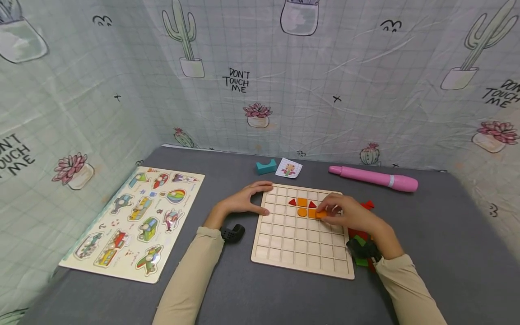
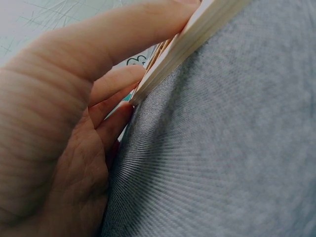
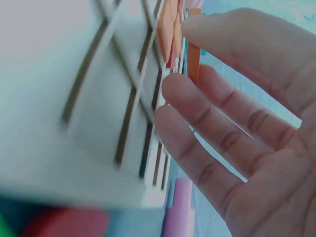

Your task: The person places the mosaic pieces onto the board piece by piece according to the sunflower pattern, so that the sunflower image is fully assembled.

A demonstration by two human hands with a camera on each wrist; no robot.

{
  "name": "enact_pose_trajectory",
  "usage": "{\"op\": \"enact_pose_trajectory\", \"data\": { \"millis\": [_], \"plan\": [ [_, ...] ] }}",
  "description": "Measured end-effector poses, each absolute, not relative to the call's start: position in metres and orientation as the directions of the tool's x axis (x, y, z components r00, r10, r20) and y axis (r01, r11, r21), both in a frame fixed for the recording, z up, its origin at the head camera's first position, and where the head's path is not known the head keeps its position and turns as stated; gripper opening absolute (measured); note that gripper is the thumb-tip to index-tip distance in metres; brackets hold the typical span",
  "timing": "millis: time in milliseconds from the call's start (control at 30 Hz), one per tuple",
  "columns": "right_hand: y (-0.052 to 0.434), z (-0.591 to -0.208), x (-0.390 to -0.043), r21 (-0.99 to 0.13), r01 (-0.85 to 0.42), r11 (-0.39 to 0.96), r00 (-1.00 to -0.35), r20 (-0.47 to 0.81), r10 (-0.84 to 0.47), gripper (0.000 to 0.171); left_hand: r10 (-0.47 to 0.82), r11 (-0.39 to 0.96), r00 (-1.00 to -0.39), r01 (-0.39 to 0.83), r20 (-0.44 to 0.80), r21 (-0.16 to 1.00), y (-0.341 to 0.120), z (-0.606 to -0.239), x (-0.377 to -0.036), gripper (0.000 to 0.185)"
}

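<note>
Right hand over the right half of the wooden grid board, fingertips pinching an orange piece and lowering it into a cell at about 3 o'clock of the pieces already set there: two red triangles, an orange square between them, an orange round piece just below. Left hand at 9 o'clock of the board, fingers curled round its upper left corner and edge, thumb along the side. Loose red and green pieces on the grey table at 3 o'clock of the board, partly hidden by the right wrist. Seen only from the head: pink pen at 1 o'clock, teal block and small picture card at 12 o'clock, vehicle puzzle well off at 9 o'clock. Seen only from the left wrist: board edge pressed between thumb and fingers, lying on grey cloth. Seen only from the right wrist: fingers loosely spread, orange piece on edge at the fingertips, against the board's ribs.
</note>
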State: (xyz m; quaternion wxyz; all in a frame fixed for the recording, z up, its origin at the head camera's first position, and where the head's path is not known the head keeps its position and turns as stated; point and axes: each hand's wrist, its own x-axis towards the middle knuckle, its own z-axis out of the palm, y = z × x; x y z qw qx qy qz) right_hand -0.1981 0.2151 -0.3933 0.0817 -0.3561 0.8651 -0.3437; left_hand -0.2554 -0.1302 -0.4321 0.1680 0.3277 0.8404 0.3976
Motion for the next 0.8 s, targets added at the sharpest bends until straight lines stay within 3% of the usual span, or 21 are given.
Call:
{"op": "enact_pose_trajectory", "data": {
  "millis": [800],
  "plan": [
    [0.135,-0.393,-0.218,-0.584,-0.615,0.530,-0.686,0.064,-0.725,0.010,0.677,0.481,-0.735,0.410,-0.032,0.775,-0.131,-0.431,-0.257,0.077]
  ]
}}
